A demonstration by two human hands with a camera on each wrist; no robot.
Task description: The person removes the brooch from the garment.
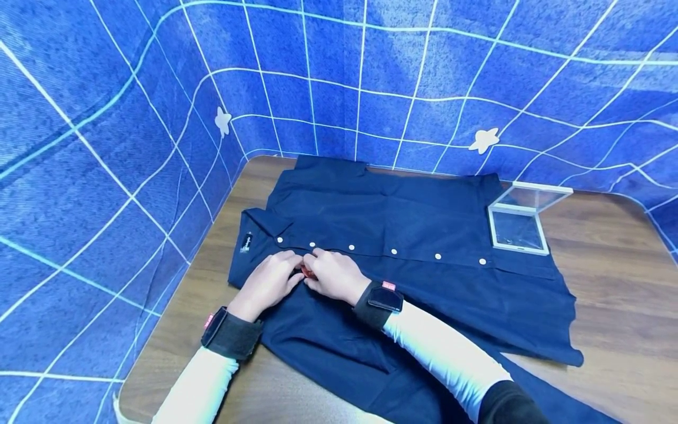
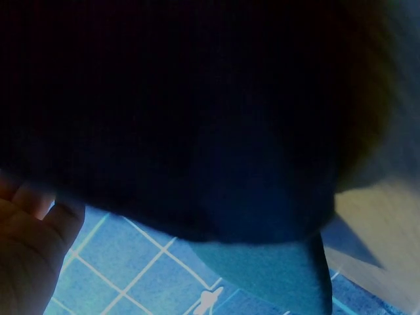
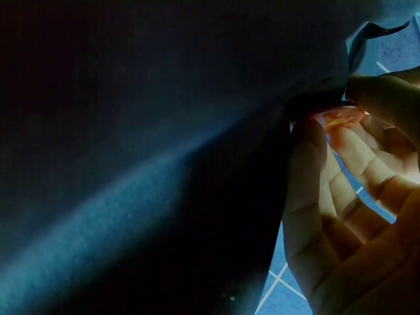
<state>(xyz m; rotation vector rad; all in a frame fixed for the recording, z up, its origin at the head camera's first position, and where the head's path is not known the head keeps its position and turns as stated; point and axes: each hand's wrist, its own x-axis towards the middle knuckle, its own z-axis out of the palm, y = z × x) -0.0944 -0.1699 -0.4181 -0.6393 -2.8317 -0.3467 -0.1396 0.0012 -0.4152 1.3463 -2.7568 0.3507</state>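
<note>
A dark navy button-up shirt lies spread on the table, its collar to the left and a row of white buttons across it. Both hands meet at the front edge of the shirt, just below the buttons near the collar. My left hand pinches the cloth there with bent fingers. Beside it, my right hand holds a small red, see-through piece between thumb and fingers. In the right wrist view this piece shows orange-red at the cloth's edge, partly covered by fingertips. Dark cloth fills most of the left wrist view.
An open clear case with a white frame sits on the shirt's hem at the right, its lid raised. The wooden table shows around the shirt. Blue curtain walls with white lines stand behind and to the left.
</note>
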